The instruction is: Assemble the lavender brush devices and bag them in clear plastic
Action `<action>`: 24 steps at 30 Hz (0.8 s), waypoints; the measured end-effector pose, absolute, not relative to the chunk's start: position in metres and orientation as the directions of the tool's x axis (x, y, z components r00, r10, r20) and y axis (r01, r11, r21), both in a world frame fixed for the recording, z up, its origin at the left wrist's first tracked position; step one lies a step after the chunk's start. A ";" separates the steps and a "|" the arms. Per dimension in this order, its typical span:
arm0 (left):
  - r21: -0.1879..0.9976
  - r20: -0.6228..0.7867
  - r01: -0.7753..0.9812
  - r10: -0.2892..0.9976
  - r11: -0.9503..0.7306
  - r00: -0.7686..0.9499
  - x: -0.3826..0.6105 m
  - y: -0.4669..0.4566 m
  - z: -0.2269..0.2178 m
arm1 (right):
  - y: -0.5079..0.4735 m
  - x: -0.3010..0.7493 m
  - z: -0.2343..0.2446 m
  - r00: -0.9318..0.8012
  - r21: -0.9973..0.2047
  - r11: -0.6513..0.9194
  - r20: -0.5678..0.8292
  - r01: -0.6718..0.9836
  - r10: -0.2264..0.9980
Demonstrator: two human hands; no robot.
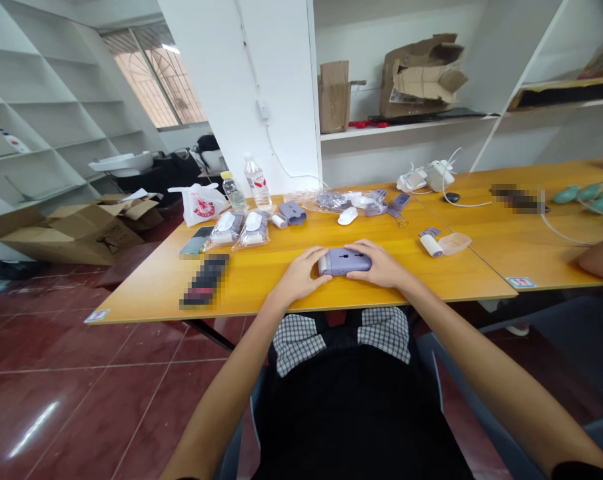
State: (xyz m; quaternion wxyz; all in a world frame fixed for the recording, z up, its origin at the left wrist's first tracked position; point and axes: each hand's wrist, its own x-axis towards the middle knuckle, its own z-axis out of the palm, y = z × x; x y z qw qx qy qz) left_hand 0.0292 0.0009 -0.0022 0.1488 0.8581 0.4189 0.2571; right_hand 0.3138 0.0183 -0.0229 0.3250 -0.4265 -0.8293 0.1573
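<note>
A lavender-grey plastic device (342, 261) lies on the orange table (261, 287) right in front of me. My left hand (300, 276) grips its left end with curled fingers. My right hand (378, 263) lies over its right end, fingers wrapped on top and the thumb at the near side. Both hands press the device against the tabletop.
Clear bags of white parts (241, 230), a phone (196, 241), two water bottles (257, 183), a white printed bag (201, 203), purple parts (292, 213), a small clear tray (454, 243) and a white tube (431, 245) lie beyond. Another person's arm (601, 257) rests at right. Cardboard boxes (91, 223) sit on the floor.
</note>
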 end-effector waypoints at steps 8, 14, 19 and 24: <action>0.456 0.347 0.741 0.865 -0.494 0.364 0.035 -0.002 -0.006 | 0.014 0.309 -0.019 -0.359 -0.507 0.522 0.388 0.685 0.849; 0.386 0.277 0.757 0.849 -0.526 0.449 0.032 -0.004 -0.003 | 0.019 0.313 -0.026 -0.241 -0.431 0.436 0.435 0.790 0.867; 0.329 0.256 0.771 0.838 -0.545 0.483 0.032 -0.007 -0.002 | 0.023 0.318 -0.029 -0.289 -0.467 0.485 0.432 0.739 0.855; 0.245 0.252 0.904 0.923 -0.350 0.289 0.033 -0.007 0.000 | 0.018 0.316 -0.024 -0.325 -0.485 0.477 0.366 0.733 0.872</action>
